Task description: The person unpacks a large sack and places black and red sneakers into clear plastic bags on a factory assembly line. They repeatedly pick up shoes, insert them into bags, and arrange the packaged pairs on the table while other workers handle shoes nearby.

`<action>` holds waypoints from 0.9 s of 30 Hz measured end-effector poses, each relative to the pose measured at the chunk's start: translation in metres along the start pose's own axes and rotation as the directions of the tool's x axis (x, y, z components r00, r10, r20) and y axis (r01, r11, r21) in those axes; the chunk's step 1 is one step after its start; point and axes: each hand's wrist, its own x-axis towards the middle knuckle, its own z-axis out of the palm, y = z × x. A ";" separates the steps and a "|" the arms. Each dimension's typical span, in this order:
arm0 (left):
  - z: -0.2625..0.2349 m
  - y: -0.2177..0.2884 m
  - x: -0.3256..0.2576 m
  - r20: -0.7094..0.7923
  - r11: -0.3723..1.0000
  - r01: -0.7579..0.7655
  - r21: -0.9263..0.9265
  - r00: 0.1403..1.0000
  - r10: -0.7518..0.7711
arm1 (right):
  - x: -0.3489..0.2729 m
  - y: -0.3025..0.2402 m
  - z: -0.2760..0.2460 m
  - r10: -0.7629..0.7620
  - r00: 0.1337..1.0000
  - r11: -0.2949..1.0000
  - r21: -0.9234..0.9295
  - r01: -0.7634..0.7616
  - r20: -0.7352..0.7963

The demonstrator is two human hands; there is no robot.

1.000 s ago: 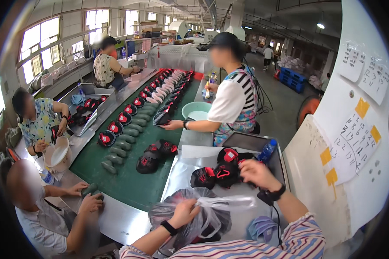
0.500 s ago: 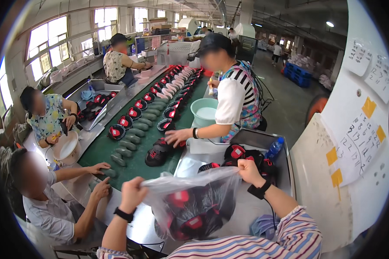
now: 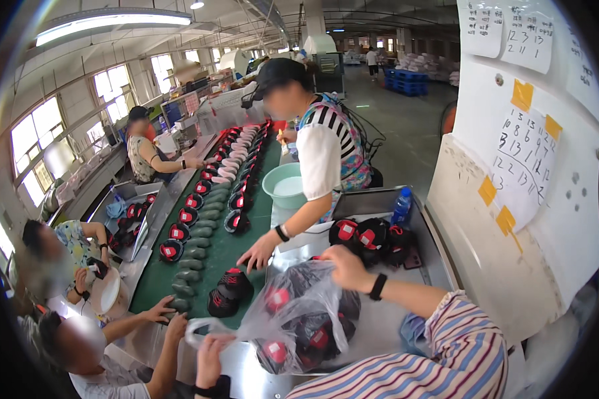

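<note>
A clear plastic bag [image 3: 249, 322] filled with black-and-red shoe uppers [image 3: 319, 338] rests on the metal table in front of me. My left hand [image 3: 211, 359] is closed on a pulled-out corner of the bag, at its left. On the far right of the bag's mouth, my right hand [image 3: 346, 268] grips the gathered plastic with curled fingers. Through the film the red patches of several uppers show. Just beyond the bag, a pair of black uppers [image 3: 233, 286] sits on the green belt, near a co-worker's hand [image 3: 259, 251].
A green conveyor belt [image 3: 150, 282] carries rows of uppers and grey-green shoe lasts [image 3: 194, 254]. At the right, a metal tray holds more uppers [image 3: 373, 234] and a blue bottle [image 3: 402, 206]. A co-worker's mint basin [image 3: 283, 186] stands beside the belt. Other people sit along the left.
The bag's mouth, stretched wide between my hands before, now sags and bunches. My left hand has dropped toward the lower edge, drawing out a corner. A co-worker's hand still reaches over the belt.
</note>
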 end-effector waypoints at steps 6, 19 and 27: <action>0.060 0.055 0.011 -0.152 0.936 -0.353 -0.006 0.925 0.348 | -0.031 -0.083 0.064 -0.283 0.737 0.933 0.353 0.064 0.614; -0.054 -0.173 -0.072 -0.274 0.731 0.479 -0.485 0.711 -0.648 | -0.042 0.051 -0.007 -0.026 0.873 0.865 -0.427 0.264 0.487; 0.109 0.028 0.029 0.375 0.831 -0.422 0.363 0.882 0.284 | -0.054 -0.007 -0.018 -0.204 0.837 0.919 -0.195 0.342 0.507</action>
